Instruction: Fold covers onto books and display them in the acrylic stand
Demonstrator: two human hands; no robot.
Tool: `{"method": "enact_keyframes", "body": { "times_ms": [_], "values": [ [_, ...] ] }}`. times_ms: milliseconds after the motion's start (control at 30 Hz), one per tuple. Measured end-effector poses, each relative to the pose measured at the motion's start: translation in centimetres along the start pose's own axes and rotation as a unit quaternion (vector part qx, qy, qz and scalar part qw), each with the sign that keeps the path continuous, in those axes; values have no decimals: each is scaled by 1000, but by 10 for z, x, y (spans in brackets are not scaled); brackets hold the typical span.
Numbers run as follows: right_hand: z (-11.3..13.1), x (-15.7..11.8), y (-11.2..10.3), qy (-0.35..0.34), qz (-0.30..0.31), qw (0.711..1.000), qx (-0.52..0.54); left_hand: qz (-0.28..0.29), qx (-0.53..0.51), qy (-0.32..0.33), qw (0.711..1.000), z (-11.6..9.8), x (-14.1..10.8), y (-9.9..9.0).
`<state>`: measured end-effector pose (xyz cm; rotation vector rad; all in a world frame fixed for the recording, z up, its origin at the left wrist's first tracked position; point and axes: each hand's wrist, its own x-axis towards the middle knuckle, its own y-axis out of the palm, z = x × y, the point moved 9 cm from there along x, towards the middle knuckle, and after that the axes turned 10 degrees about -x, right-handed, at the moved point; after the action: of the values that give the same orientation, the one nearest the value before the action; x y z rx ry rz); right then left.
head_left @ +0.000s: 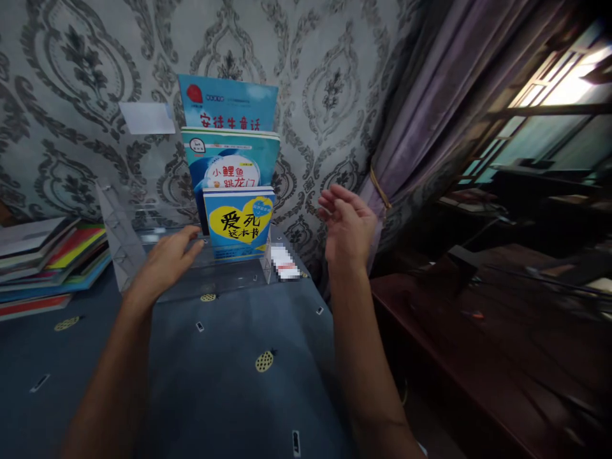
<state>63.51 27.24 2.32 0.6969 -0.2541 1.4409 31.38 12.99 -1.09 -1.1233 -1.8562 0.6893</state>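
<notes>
A clear tiered book stand (116, 239) rests on the blue patterned tablecloth. Books stand upright in its right part: a tall blue one (229, 105) at the back, a teal one (195, 162) in the middle, and a blue book with a yellow heart (239, 223) in front. My left hand (174, 255) is over the stand's front tier, left of the front book, fingers apart and holding nothing. Raised to the right of the books, near the curtain, my right hand (350, 220) is empty with its fingers loosely stretched out.
A stack of books and booklets (52, 255) lies at the left. Beside the stand's right end is a white packet (285, 262), partly blurred. The tied purple curtain (396, 134) hangs at the right, above a dark red wooden surface (454, 306). Patterned wallpaper is behind.
</notes>
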Motion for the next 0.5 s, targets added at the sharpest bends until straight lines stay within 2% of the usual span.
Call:
{"method": "enact_keyframes", "body": {
  "times_ms": [100, 233, 467, 500],
  "values": [
    [37, -7, -7, -60, -1, 998, -7, -13, -6, 7, 1000, -7, -7, -18],
    [73, -21, -7, -119, -22, 993, -9, -51, -21, 11, 998, -13, -19, -43],
    [104, -41, -3, -171, -54, 984, -5, -197, -21, -43, 979, -2, -36, -100],
    [107, -43, -2, -176, -58, 983, -4, -233, -39, -53, 970, 0, -40, -109]
  ]
}}
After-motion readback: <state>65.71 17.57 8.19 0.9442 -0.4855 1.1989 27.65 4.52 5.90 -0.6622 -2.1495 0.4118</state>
